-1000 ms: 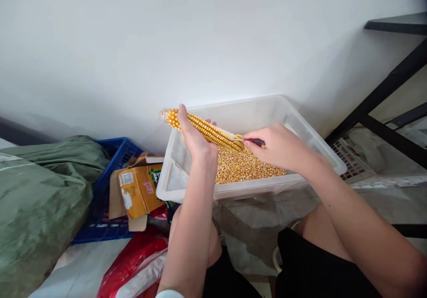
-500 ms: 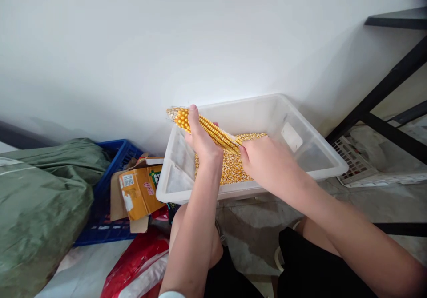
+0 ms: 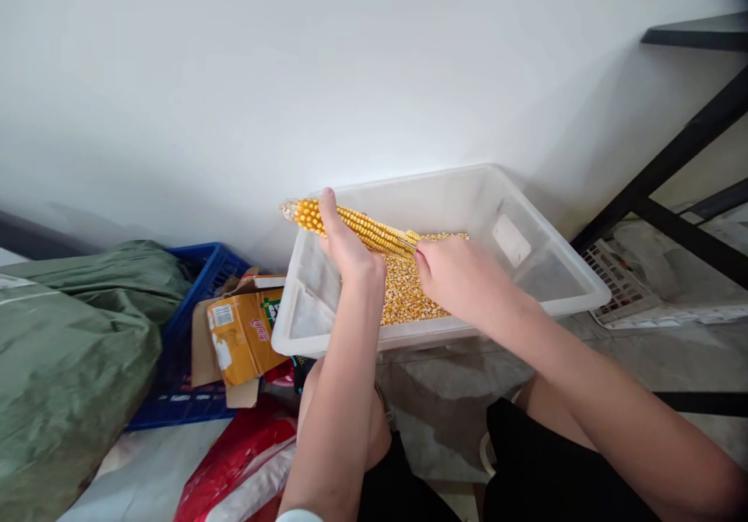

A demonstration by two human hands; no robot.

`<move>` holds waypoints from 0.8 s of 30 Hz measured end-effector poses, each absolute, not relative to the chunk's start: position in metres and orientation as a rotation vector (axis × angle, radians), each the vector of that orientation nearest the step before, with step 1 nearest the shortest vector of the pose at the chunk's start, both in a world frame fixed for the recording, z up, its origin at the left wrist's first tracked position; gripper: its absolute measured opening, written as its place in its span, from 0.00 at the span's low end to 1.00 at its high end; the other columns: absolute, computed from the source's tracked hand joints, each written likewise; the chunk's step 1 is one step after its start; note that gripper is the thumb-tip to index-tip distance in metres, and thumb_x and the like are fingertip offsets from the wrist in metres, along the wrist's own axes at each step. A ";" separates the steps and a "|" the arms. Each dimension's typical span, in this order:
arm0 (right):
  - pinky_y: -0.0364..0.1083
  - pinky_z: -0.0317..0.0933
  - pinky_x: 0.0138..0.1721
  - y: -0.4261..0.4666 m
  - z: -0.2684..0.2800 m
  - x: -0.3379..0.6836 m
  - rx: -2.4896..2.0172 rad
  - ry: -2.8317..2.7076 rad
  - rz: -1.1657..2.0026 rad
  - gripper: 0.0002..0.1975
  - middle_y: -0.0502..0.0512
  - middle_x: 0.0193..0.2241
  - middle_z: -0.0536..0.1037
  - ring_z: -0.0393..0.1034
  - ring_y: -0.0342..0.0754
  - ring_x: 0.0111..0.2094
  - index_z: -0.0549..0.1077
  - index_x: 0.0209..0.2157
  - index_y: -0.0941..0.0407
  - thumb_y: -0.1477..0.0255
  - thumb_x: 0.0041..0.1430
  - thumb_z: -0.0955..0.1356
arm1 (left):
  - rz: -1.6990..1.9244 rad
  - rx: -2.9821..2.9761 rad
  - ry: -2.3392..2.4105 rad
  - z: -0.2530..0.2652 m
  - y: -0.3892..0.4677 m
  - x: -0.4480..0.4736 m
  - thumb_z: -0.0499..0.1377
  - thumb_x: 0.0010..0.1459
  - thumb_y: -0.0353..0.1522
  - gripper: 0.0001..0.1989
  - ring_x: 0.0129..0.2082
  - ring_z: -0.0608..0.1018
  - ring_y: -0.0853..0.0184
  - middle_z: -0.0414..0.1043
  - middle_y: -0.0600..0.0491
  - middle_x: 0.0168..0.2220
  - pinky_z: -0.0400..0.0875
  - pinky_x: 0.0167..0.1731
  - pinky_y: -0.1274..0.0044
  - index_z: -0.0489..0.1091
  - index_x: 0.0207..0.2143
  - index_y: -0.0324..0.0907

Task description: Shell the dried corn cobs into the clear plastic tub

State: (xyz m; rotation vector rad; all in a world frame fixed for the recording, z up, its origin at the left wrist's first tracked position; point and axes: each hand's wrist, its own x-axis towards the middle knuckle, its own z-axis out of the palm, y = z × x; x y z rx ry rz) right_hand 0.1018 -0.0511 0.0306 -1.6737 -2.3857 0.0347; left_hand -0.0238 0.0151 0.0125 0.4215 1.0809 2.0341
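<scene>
An ear of corn with yellow kernels lies slanted over a translucent plastic tub, its pale tip up and to the left. My left hand is closed around its middle, thumb on top. In my right hand, closed, is a thin metal rod, screwdriver-like, whose shaft lies against the ear's kernels near its lower end. My fist hides the handle. Loose corn kernels cover part of the tub's bottom, beneath both hands.
A white wall rises behind the tub. To the left are a blue crate, a green sack, a torn orange carton and a red bag. A black metal frame and a white basket stand at the right.
The ear has moved slightly left and its tip is lower. Both hands have shifted a little left with it, and more of the metal shaft shows along the kernels.
</scene>
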 end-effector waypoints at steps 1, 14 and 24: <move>0.47 0.43 0.21 -0.051 0.036 0.107 -1.670 -2.415 0.085 0.13 0.56 0.21 0.74 0.64 0.45 0.20 0.73 0.28 0.57 0.74 0.62 0.60 | 2.033 0.429 1.071 0.012 0.014 -0.023 0.61 0.49 0.54 0.27 0.38 0.75 0.63 0.63 0.52 0.39 0.72 0.33 0.73 0.60 0.41 0.47; 0.47 0.47 0.23 -0.058 0.025 0.095 -1.711 -2.303 -0.005 0.13 0.62 0.26 0.78 0.73 0.51 0.26 0.74 0.34 0.61 0.81 0.62 0.58 | 2.004 0.305 1.023 0.018 0.006 -0.013 0.63 0.48 0.52 0.25 0.42 0.76 0.60 0.67 0.51 0.38 0.73 0.33 0.74 0.64 0.39 0.45; 0.46 0.44 0.22 -0.051 0.034 0.111 -1.713 -2.275 0.207 0.13 0.55 0.21 0.73 0.63 0.45 0.21 0.69 0.25 0.57 0.72 0.63 0.61 | 1.959 0.367 1.007 0.012 0.011 -0.018 0.63 0.47 0.53 0.26 0.39 0.77 0.62 0.68 0.51 0.38 0.72 0.35 0.73 0.65 0.40 0.45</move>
